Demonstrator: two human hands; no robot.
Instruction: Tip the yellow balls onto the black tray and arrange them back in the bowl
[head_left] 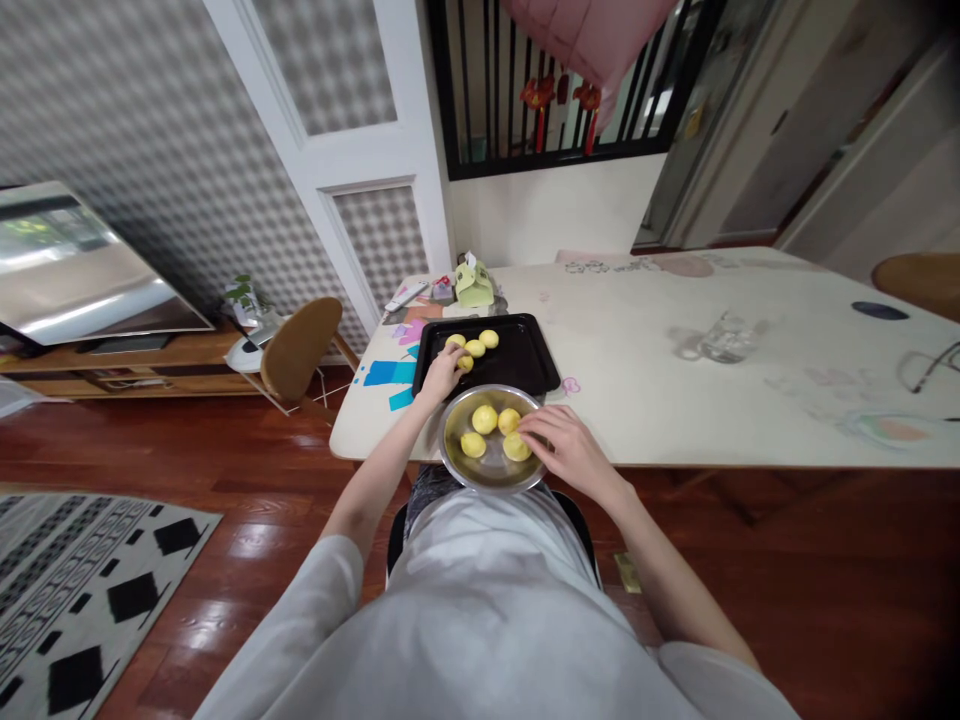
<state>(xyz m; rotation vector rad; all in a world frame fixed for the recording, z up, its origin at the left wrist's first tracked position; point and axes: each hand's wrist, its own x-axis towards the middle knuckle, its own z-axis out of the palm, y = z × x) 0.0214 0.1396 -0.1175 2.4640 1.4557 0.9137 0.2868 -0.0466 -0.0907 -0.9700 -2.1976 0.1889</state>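
Observation:
Several yellow lemons [489,339] sit on a black baking tray [517,365]. My left hand [444,372] reaches over the tray's left part, its fingers closed around a lemon [466,364] at the near side of that group. In front of the tray, a round metal bowl [495,478] stands at the table's near edge with several lemons [484,419] inside. At the bowl's right side, the fingers and thumb of my right hand [566,445] close on a lemon [515,447] lying in it. My fingers partly cover both held lemons.
On the white table [615,350], a green tissue holder [474,284] and a white remote [407,296] lie behind the tray. A clear glass vessel [729,338] stands to the right. A wooden chair [304,350] is at the left end. A pink balloon [592,35] hangs above.

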